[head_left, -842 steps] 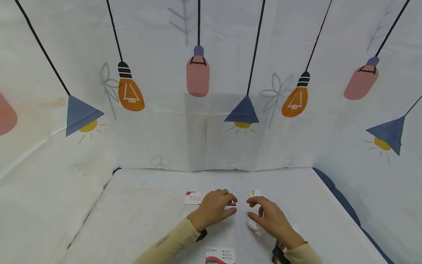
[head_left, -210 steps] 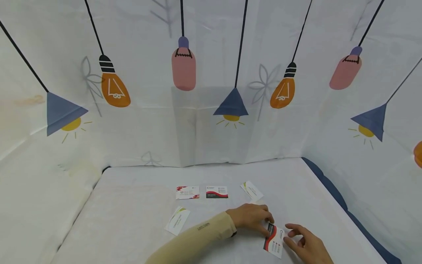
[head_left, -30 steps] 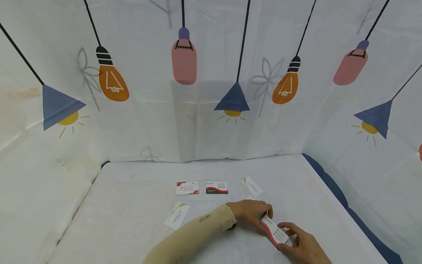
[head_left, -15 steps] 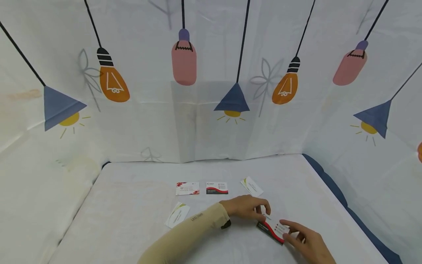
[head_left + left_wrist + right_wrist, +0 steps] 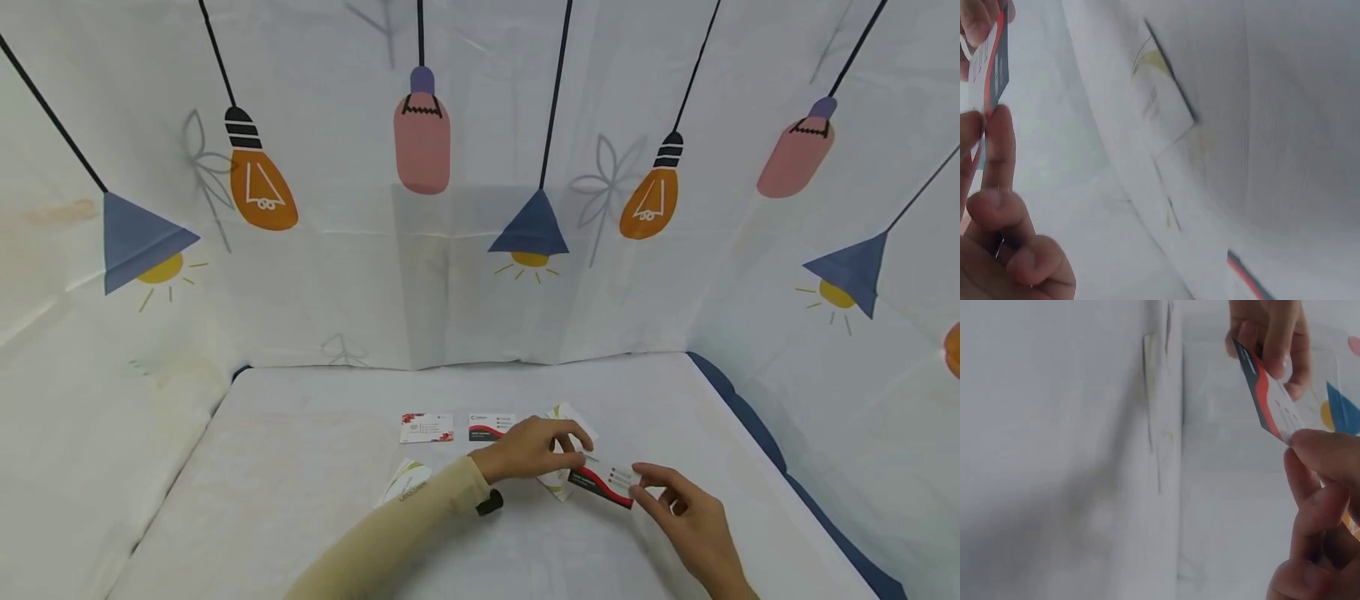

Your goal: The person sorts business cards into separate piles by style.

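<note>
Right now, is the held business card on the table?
Off: wrist views show your left hand and right hand pinching the business card midair.

A wall (image 5: pixel 322 292) stands behind the worktop (image 5: pixel 300 483). Near the worktop's back edge lie a left card (image 5: pixel 426 427), a middle card (image 5: pixel 486 422) just to its right, and a rear right card (image 5: pixel 567 411) farther right. Before that one lies a near right card (image 5: pixel 557 483). Above the worktop, a raised card (image 5: pixel 606 479) sits between the left hand (image 5: pixel 528 446) and right hand (image 5: pixel 686 508). A near left card (image 5: pixel 405 477) lies before the left card, partly hidden by the left sleeve (image 5: pixel 397 529).
</note>
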Motion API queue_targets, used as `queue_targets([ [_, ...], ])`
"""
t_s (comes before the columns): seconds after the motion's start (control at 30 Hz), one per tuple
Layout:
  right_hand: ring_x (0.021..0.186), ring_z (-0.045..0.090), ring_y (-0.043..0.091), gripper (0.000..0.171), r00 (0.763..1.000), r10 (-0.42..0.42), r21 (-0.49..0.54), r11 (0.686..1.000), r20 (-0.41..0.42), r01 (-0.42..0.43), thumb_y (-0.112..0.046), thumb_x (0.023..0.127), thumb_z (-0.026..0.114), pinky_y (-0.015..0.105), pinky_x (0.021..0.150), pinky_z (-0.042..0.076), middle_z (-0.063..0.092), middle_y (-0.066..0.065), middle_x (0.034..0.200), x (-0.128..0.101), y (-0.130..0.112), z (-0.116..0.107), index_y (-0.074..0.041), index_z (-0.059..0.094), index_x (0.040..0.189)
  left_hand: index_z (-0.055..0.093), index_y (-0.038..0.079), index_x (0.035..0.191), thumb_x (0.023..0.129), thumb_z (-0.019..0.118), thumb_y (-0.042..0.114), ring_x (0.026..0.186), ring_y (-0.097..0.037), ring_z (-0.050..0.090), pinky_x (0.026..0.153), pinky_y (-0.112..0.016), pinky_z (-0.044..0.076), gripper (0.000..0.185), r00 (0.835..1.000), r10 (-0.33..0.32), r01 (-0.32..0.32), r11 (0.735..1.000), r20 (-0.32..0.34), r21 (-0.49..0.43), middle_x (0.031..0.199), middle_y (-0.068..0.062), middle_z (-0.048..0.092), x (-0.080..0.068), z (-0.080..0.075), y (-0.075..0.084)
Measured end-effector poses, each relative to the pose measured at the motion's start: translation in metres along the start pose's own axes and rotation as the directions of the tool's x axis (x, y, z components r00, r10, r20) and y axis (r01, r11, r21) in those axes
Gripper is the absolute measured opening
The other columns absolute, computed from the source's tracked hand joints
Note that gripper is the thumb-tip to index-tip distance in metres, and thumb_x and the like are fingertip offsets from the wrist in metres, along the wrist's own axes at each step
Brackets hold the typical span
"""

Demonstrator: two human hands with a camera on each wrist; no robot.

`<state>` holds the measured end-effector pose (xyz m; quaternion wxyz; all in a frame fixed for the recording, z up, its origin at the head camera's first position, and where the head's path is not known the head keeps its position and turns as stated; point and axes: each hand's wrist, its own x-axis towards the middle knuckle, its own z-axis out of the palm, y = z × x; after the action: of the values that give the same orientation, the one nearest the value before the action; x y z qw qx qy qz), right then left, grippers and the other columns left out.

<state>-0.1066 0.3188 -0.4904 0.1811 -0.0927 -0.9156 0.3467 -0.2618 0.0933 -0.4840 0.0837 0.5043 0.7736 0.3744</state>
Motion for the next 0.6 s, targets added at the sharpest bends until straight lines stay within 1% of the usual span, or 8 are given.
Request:
queue_targets([
  [0.1,0.064,0.052,0.014,0.028,0.999,-0.045,0.035,0.998,-0.030,0.046,-0.031,0.088,0.080,0.025,0.053,0.045,0.072,-0.004,0.092,0.007,-0.007,0.006,-0.022,0.075,0.114,0.064,0.030,0.120,0.101,0.063,0.034,0.070,0.000,0.055,0.061,-0.017,0.044,0.020,0.997,-0.005,0.011,0.998,-0.082,0.068,0.093,0.016,0.070,-0.007,-0.009,0.003],
  [0.2,0.065,0.052,0.013,0.028,0.995,-0.103,0.048,0.993,-0.016,0.103,-0.031,0.088,0.081,0.024,0.053,0.045,0.072,-0.005,0.092,0.014,-0.012,0.012,-0.023,0.074,0.114,0.064,0.030,0.119,0.101,0.062,0.032,0.068,0.001,0.052,0.060,-0.017,0.043,0.018,0.989,-0.010,0.029,0.992,-0.147,0.125,0.094,0.014,0.072,-0.017,-0.016,0.004],
  [0.33,0.066,0.051,0.012,0.029,0.983,-0.184,0.060,0.981,0.010,0.183,-0.027,0.087,0.082,0.024,0.054,0.043,0.071,-0.006,0.093,0.026,-0.020,0.019,-0.024,0.073,0.114,0.064,0.030,0.118,0.101,0.062,0.031,0.065,0.000,0.050,0.058,-0.018,0.042,0.017,0.978,-0.023,0.054,0.988,-0.207,0.148,0.093,0.013,0.072,-0.029,-0.024,0.002],
  [0.43,0.065,0.050,0.011,0.029,0.973,-0.230,0.088,0.970,0.032,0.226,-0.027,0.087,0.082,0.024,0.054,0.042,0.071,-0.007,0.093,0.035,-0.028,0.024,-0.025,0.073,0.114,0.064,0.029,0.119,0.102,0.062,0.030,0.062,0.000,0.049,0.056,-0.018,0.041,0.017,0.967,-0.039,0.081,0.984,-0.253,0.159,0.092,0.014,0.071,-0.037,-0.031,0.001],
  [0.6,0.062,0.051,0.010,0.027,0.955,-0.294,0.140,0.948,0.047,0.286,-0.029,0.088,0.081,0.024,0.053,0.043,0.071,-0.010,0.093,0.050,-0.042,0.035,-0.025,0.073,0.114,0.065,0.025,0.121,0.102,0.062,0.028,0.061,-0.002,0.046,0.056,-0.019,0.040,0.019,0.947,-0.022,0.098,0.970,-0.321,0.222,0.092,0.012,0.069,-0.047,-0.047,-0.001],
])
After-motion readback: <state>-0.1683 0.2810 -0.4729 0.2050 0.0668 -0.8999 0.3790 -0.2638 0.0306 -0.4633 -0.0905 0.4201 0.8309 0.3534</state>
